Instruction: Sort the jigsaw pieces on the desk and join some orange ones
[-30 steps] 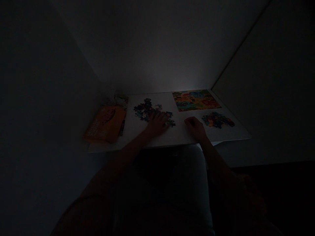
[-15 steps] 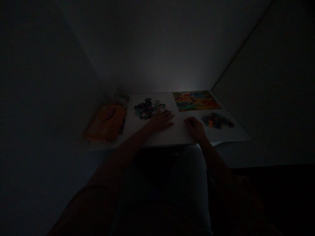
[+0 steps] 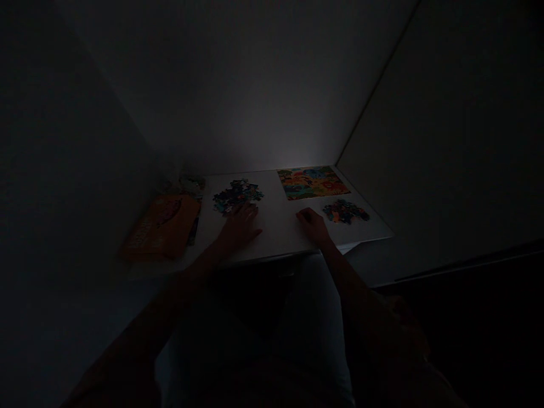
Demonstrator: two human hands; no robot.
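Note:
The scene is very dark. My left hand (image 3: 238,225) lies palm down with its fingers stretched out and thumb apart, its fingertips at the near edge of a heap of dark jigsaw puzzle pieces (image 3: 236,194). My right hand (image 3: 313,224) rests on the white table (image 3: 276,232) with its fingers curled closed; anything inside them is hidden. Just right of that hand sits a second heap of puzzle pieces (image 3: 345,211), with orange and dark colours. Behind it lies a colourful picture sheet (image 3: 313,182) with cartoon animals.
An orange packet (image 3: 164,226) lies at the table's left end, partly over a dark printed sheet (image 3: 193,229). Crumpled clear plastic (image 3: 172,180) is behind it. Walls (image 3: 255,102) close in the back and sides. My legs (image 3: 325,317) are under the front edge.
The view has swung, so the table appears further left. My left hand has slid from the heap's right side toward its near edge. My right hand stays curled in about the same place.

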